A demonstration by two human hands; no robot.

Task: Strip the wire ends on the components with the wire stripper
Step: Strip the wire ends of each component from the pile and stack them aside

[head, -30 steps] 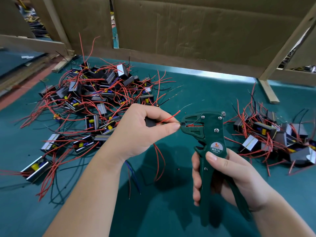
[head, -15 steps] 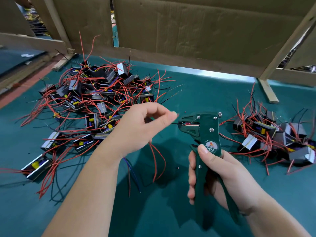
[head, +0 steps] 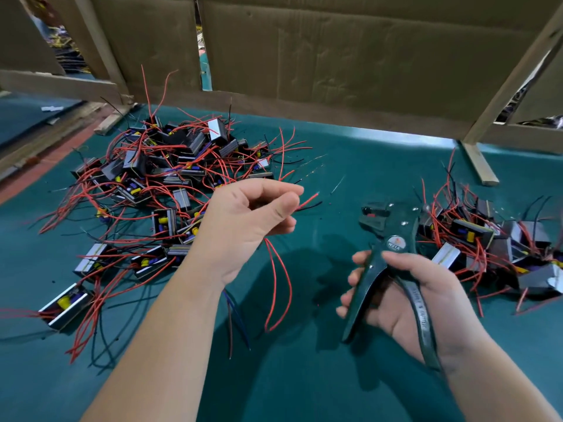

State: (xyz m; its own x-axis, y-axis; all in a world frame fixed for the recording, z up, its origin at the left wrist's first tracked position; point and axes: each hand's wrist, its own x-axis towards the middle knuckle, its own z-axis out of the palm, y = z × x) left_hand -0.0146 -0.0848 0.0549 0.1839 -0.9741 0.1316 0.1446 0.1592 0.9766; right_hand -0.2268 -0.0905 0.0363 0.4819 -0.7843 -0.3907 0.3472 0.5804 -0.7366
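Observation:
My left hand (head: 248,226) is curled round a small component that is hidden in the palm. Its red and black wire ends (head: 308,201) stick out to the right past my fingertips, and more red wires (head: 278,287) hang below the hand. My right hand (head: 417,295) grips the handles of the dark green wire stripper (head: 391,239). The handles are spread apart, and its jaws point up and left, a clear gap away from the wire ends.
A large pile of components with red and black wires (head: 158,190) lies on the green table (head: 304,376) at the left. A smaller pile (head: 493,242) lies at the right. Cardboard walls (head: 350,56) and wooden slats (head: 479,166) close off the back.
The stripper jaws were on the wire end. Now my right hand has drawn the stripper away to the right with its handles spread, and my left hand has lifted the wires clear.

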